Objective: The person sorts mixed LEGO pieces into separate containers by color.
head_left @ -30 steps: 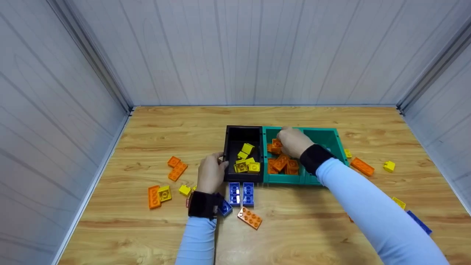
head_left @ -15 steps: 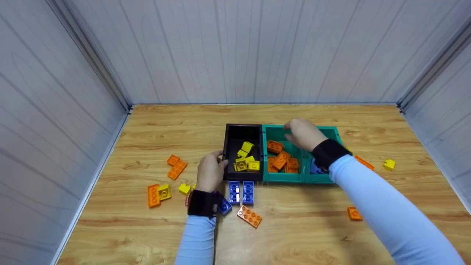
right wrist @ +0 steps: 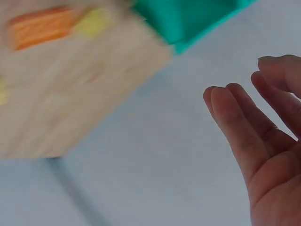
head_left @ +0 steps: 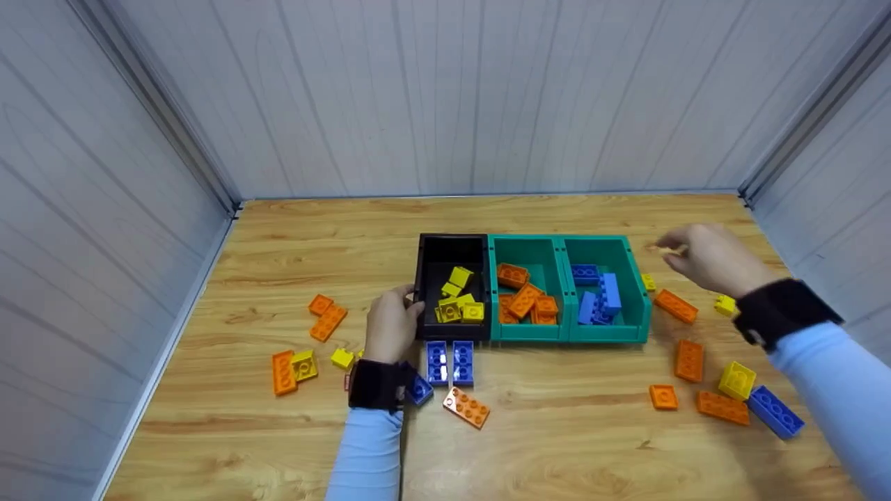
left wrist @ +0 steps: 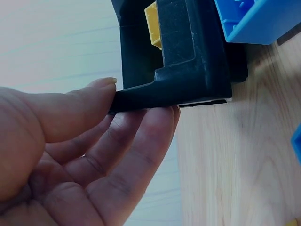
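Observation:
My left hand (head_left: 390,323) pinches the left wall of the black bin (left wrist: 171,80), thumb on one face and fingers on the other. Yellow toy bricks (head_left: 461,311) lie inside that bin. Beside it stand two green bins joined in a row: the middle green bin (head_left: 529,334) holds orange bricks (head_left: 524,300), the right green bin (head_left: 609,334) holds blue bricks (head_left: 610,292). My right hand (head_left: 717,257) hovers to the right of the bins, above the table, with relaxed fingers and nothing between them in the right wrist view.
Right of the bins lie loose orange bricks (head_left: 689,360), yellow bricks (head_left: 737,380) and a long blue brick (head_left: 775,412). Two blue bricks (head_left: 436,362) and an orange brick (head_left: 467,408) sit in front of the black bin. More orange and yellow bricks (head_left: 304,364) lie at left. Panels wall the table.
My right hand has moved from the middle green bin out to the right, leaving an orange brick in that bin. The left hand keeps its grip on the black bin.

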Motion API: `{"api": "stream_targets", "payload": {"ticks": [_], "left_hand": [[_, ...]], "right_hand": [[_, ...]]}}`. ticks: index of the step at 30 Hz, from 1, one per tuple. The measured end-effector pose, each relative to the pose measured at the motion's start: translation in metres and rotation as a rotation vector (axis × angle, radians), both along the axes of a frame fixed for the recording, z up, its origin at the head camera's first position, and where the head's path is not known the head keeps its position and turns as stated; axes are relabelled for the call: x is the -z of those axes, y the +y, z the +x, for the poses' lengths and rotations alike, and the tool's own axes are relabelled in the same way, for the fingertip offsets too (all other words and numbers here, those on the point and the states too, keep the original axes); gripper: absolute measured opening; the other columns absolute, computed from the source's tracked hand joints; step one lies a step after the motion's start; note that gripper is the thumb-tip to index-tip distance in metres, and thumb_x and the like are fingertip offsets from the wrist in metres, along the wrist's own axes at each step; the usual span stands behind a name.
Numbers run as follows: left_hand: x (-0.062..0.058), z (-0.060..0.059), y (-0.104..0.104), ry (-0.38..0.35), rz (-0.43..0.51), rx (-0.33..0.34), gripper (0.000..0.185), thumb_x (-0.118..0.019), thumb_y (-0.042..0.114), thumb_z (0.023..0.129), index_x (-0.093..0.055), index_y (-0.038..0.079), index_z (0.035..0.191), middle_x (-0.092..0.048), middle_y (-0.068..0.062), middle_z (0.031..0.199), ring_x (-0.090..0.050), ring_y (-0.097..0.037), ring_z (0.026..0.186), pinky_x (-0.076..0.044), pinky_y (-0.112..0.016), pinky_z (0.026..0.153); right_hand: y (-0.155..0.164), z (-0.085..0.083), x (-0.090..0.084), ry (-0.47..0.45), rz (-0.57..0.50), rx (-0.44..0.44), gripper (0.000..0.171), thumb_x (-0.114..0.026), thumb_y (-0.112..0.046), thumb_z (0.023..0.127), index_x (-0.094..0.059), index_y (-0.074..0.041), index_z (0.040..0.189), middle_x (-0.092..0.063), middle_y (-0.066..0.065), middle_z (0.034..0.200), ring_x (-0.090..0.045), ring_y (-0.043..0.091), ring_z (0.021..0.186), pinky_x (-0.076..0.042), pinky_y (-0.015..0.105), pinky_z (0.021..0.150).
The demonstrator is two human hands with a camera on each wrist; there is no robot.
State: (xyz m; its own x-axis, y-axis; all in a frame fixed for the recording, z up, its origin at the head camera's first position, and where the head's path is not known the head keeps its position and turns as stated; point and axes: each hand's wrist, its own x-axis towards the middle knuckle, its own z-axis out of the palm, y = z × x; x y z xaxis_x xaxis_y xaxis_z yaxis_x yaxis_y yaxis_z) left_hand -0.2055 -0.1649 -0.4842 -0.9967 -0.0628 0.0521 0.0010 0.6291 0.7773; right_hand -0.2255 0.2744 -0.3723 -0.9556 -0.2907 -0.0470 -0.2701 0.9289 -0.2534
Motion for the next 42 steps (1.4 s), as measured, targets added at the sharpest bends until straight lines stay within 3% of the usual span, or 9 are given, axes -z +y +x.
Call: {"api": "stream_targets", "payload": {"ticks": [7, 13, 18, 23, 27, 31, 36, 42], "left_hand": [[0.0, 0.0, -0.007, -0.037, -0.004, -0.018, 0.034, -0.067, 0.007, 0.094, -0.065, -0.002, 0.126, -0.07, -0.012, 0.089, -0.064, -0.025, 0.078, -0.053, -0.04, 0.072], [0.001, 0.0, -0.008, -0.045, -0.001, -0.024, 0.034, -0.067, 0.007, 0.094, -0.065, 0.0, 0.127, -0.07, -0.011, 0.091, -0.064, -0.024, 0.08, -0.053, -0.039, 0.074], [0.0, 0.0, -0.007, -0.041, 0.004, -0.022, 0.034, -0.067, 0.006, 0.094, -0.065, -0.001, 0.127, -0.07, -0.012, 0.091, -0.064, -0.025, 0.08, -0.053, -0.04, 0.074], [0.0, 0.001, -0.007, -0.043, 0.002, -0.02, 0.034, -0.067, 0.006, 0.093, -0.065, 0.0, 0.127, -0.07, -0.012, 0.091, -0.064, -0.025, 0.081, -0.053, -0.04, 0.075], [0.001, 0.002, -0.008, -0.03, -0.001, -0.011, 0.034, -0.067, 0.006, 0.093, -0.065, -0.001, 0.126, -0.07, -0.011, 0.09, -0.064, -0.025, 0.079, -0.053, -0.04, 0.073], [0.003, 0.002, -0.009, -0.021, -0.004, 0.002, 0.033, -0.067, 0.007, 0.094, -0.065, -0.002, 0.125, -0.069, -0.011, 0.089, -0.064, -0.025, 0.078, -0.052, -0.04, 0.072], [0.003, 0.003, -0.01, -0.026, -0.001, 0.005, 0.033, -0.066, 0.007, 0.094, -0.065, -0.002, 0.126, -0.07, -0.012, 0.091, -0.065, -0.025, 0.081, -0.053, -0.041, 0.074], [0.002, 0.001, -0.009, -0.014, -0.002, 0.0, 0.034, -0.067, 0.007, 0.093, -0.065, -0.003, 0.126, -0.07, -0.014, 0.094, -0.066, -0.028, 0.084, -0.053, -0.042, 0.077]], "right_hand": [[0.051, 0.022, 0.04, -0.145, 0.041, 0.077, 0.031, -0.065, -0.008, 0.093, -0.063, 0.01, 0.119, -0.064, 0.028, 0.104, -0.062, 0.042, 0.092, -0.052, 0.054, 0.076], [0.06, 0.049, 0.072, -0.321, -0.021, 0.017, 0.049, -0.076, -0.022, 0.087, -0.062, 0.003, 0.127, -0.058, 0.031, 0.122, -0.057, 0.048, 0.107, -0.051, 0.058, 0.083], [0.056, 0.07, 0.097, -0.31, -0.003, -0.013, 0.062, -0.084, -0.029, 0.078, -0.061, -0.002, 0.129, -0.047, 0.036, 0.131, -0.052, 0.053, 0.111, -0.046, 0.064, 0.087], [0.05, 0.081, 0.11, -0.279, 0.041, 0.008, 0.059, -0.085, -0.026, 0.078, -0.062, -0.002, 0.127, -0.047, 0.037, 0.128, -0.054, 0.053, 0.109, -0.045, 0.065, 0.087], [0.046, 0.082, 0.107, -0.236, 0.039, 0.001, 0.056, -0.085, -0.022, 0.078, -0.063, 0.001, 0.125, -0.051, 0.034, 0.123, -0.058, 0.047, 0.101, -0.049, 0.061, 0.085], [0.042, 0.079, 0.09, -0.154, 0.027, -0.009, 0.058, -0.084, -0.018, 0.079, -0.061, 0.004, 0.128, -0.051, 0.032, 0.121, -0.061, 0.037, 0.091, -0.054, 0.053, 0.077], [0.025, 0.067, 0.054, -0.047, 0.015, -0.032, 0.063, -0.082, -0.014, 0.08, -0.056, 0.005, 0.134, -0.049, 0.033, 0.126, -0.059, 0.048, 0.101, -0.052, 0.058, 0.082], [-0.016, 0.04, 0.021, 0.09, 0.015, -0.134, 0.061, -0.082, -0.013, 0.082, -0.056, 0.003, 0.135, -0.049, 0.031, 0.132, -0.056, 0.047, 0.11, -0.05, 0.058, 0.088]]}}
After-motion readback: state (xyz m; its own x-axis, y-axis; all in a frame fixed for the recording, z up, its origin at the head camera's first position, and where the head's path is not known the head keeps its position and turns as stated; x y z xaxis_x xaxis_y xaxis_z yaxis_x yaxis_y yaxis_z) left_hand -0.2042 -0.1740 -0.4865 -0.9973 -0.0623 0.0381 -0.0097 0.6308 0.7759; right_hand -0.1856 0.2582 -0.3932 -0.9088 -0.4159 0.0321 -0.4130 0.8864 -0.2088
